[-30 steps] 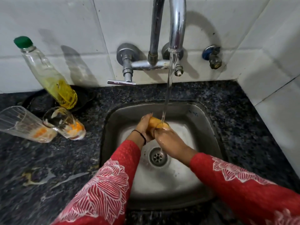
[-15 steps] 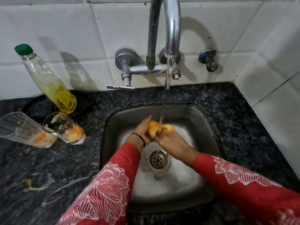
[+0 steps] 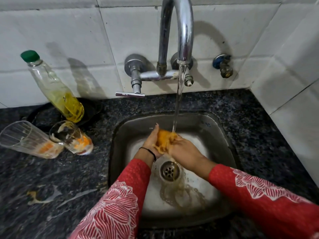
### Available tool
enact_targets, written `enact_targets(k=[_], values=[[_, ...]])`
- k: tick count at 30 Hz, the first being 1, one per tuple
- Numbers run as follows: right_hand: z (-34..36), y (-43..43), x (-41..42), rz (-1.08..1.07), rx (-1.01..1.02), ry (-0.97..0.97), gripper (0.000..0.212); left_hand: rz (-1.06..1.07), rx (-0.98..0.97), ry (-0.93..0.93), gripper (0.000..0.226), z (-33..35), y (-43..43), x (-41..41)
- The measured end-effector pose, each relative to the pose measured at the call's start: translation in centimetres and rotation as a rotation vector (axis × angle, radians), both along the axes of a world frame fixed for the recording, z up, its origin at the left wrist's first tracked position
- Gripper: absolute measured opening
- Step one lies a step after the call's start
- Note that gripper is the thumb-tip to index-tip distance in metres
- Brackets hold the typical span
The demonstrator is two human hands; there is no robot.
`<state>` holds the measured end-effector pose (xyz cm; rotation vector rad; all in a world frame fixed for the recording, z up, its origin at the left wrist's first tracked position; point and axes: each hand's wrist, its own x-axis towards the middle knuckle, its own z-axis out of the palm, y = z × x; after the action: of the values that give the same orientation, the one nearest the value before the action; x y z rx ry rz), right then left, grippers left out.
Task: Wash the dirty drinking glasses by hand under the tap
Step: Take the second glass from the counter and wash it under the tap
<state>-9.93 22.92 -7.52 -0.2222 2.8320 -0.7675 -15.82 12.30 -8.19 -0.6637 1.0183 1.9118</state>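
Both my hands meet over the steel sink (image 3: pixel 222 135), under the water stream (image 3: pixel 177 107) from the chrome tap (image 3: pixel 185 31). Between them is an orange-smeared glass (image 3: pixel 163 137), mostly hidden by my fingers. My left hand (image 3: pixel 149 144) cups it from the left and my right hand (image 3: pixel 186 152) closes on it from the right. Orange-tinted water runs down to the drain (image 3: pixel 170 170). Two more dirty glasses stand on the left counter, a ribbed one (image 3: pixel 28 139) and a shorter one (image 3: pixel 72 137), both with orange residue.
A green-capped bottle (image 3: pixel 57 90) of yellow liquid stands behind the glasses, on a dark tray. The tap lever (image 3: pixel 130 94) juts over the dark granite counter (image 3: pixel 250 126). A small valve (image 3: pixel 222 65) is on the tiled wall. Wet smears (image 3: pixel 44 197) mark the counter at front left.
The hands have worked around the glass under the stream, and more orange water now runs over the sink floor below the drain. The camera has tilted slightly.
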Motion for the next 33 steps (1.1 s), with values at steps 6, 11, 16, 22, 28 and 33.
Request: enact_targets(k=[6, 11, 16, 22, 28, 33], values=[[1.3, -3.4, -1.4, -0.781, -0.831, -0.244, 0.026, 0.161, 0.083, 0.074, 0.053, -0.7, 1.3, 1.0], [1.3, -1.3, 0.0, -0.185, -0.352, 0.005, 0.009, 0.049, -0.066, -0.02, 0.059, 0.3, 1.0, 0.1], [2.2, -1.6, -0.4, -0.037, 0.041, 0.198, 0.031, 0.081, 0.054, 0.018, 0.062, -0.8, 0.3, 0.5], [2.0, -3.9, -0.2, -0.636, -0.788, -0.193, 0.021, 0.11, -0.012, 0.069, 0.058, -1.0, 0.4, 0.4], [0.4, 0.6, 0.6, 0.119, 0.089, 0.053, 0.033, 0.039, 0.018, -0.018, 0.071, -0.6, -0.2, 0.1], [2.8, -4.4, -0.6, -0.717, -0.912, -0.186, 0.017, 0.16, 0.083, 0.119, 0.05, -0.9, 0.8, 0.9]])
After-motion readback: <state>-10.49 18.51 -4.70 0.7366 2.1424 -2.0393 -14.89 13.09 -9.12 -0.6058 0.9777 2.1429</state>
